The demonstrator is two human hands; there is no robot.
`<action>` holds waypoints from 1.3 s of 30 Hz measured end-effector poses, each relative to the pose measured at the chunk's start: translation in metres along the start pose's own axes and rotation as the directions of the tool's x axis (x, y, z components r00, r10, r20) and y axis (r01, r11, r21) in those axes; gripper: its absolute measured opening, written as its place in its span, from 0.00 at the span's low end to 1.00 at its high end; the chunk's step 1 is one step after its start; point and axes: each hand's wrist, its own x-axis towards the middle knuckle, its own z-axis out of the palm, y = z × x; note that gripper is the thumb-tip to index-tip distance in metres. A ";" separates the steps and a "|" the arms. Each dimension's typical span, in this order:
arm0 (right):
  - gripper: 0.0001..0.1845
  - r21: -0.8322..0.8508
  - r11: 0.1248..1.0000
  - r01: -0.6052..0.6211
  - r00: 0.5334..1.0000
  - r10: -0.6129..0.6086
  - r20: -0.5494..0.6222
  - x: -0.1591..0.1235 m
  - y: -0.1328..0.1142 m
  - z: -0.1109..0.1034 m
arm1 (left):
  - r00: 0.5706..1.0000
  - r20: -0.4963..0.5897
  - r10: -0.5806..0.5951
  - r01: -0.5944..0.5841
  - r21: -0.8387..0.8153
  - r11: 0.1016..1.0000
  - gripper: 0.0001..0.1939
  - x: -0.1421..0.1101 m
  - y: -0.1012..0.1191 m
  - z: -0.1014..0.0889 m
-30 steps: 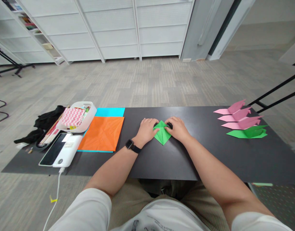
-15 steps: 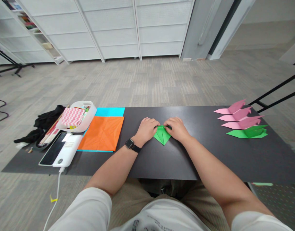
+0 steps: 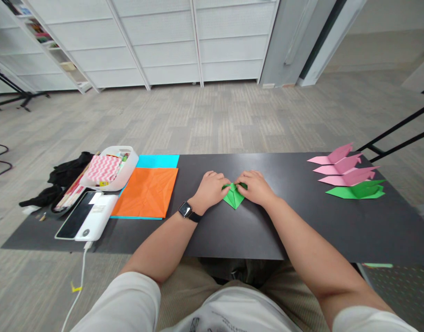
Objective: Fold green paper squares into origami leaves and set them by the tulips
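A green origami paper (image 3: 234,199), folded to a kite-like shape with its point toward me, lies on the dark table. My left hand (image 3: 213,185) pinches its upper left edge, fingers curled, a watch on that wrist. On the other side, my right hand (image 3: 253,185) pinches the upper right edge between thumb and fingers. Small green flaps show beside the fingertips of both hands; the fingers partly cover the far edge of the paper.
Orange paper (image 3: 147,191) lies over blue sheets on the left. Beyond it are a white basket (image 3: 130,168), a phone (image 3: 75,216) and a cabled power bank (image 3: 97,216). Folded pink birds (image 3: 339,166) and a green folded bird (image 3: 357,190) stand at the right.
The upper side edges of the green paper have been drawn up and inward, making it narrower, and flaps now show at the fingers. Both hands stay nearly in place.
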 end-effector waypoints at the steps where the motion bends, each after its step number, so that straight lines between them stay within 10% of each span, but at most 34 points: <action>1: 0.10 0.001 1.000 -0.004 1.000 0.004 -0.007 0.000 -0.001 0.001 | 1.000 0.004 -0.004 0.004 0.008 1.000 0.13 0.000 0.001 0.000; 39: 0.07 -0.011 0.982 -0.187 0.980 0.187 0.062 -0.003 0.017 -0.009 | 0.967 -0.007 -0.253 0.253 0.064 0.965 0.14 -0.007 0.013 -0.010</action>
